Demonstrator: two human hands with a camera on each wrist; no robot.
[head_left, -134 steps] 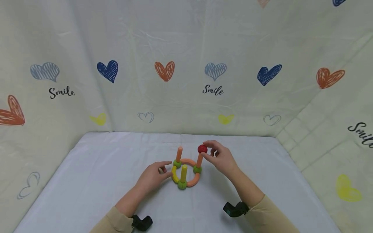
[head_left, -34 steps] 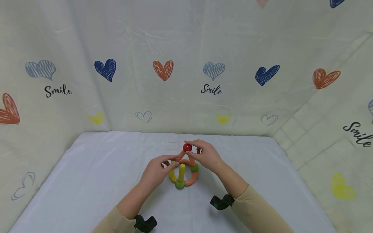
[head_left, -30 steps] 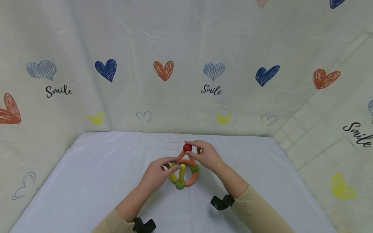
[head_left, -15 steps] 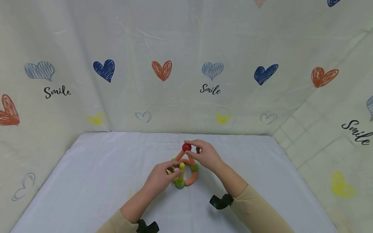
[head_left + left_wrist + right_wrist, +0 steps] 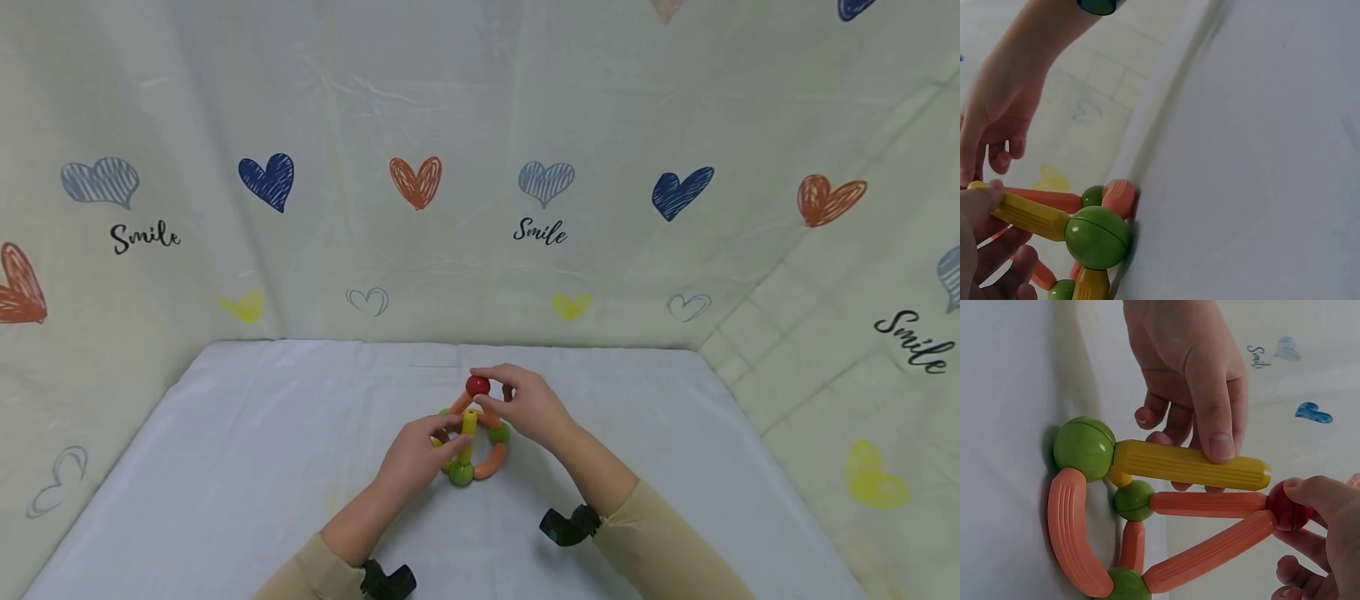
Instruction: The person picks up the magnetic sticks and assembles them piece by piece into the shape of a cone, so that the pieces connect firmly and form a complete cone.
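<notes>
A small frame of toy rods and balls stands on the table, with green balls [image 5: 1085, 449] joined by curved orange [image 5: 1069, 531] and yellow pieces in a ring. Two straight orange rods [image 5: 1210, 551] lean inward and meet at a red ball [image 5: 477, 386] on top. My right hand [image 5: 528, 408] pinches that ball between thumb and fingertips. Nearer to me, a straight yellow rod [image 5: 1191, 465] rises from the front green ball; its upper end is apart from the red ball in the right wrist view. My left hand [image 5: 415, 454] pinches this rod, hiding the ring's left side.
White cloth covers the table [image 5: 247, 467]. Behind it and along the sides hangs a pale curtain [image 5: 480, 100] printed with hearts and "Smile". Black wrist cameras [image 5: 567, 527] sit on both forearms.
The right hand has brought the red ball leftward, and both orange rods now tilt to meet it. My left hand has gone from the far-left orange rod to the yellow one.
</notes>
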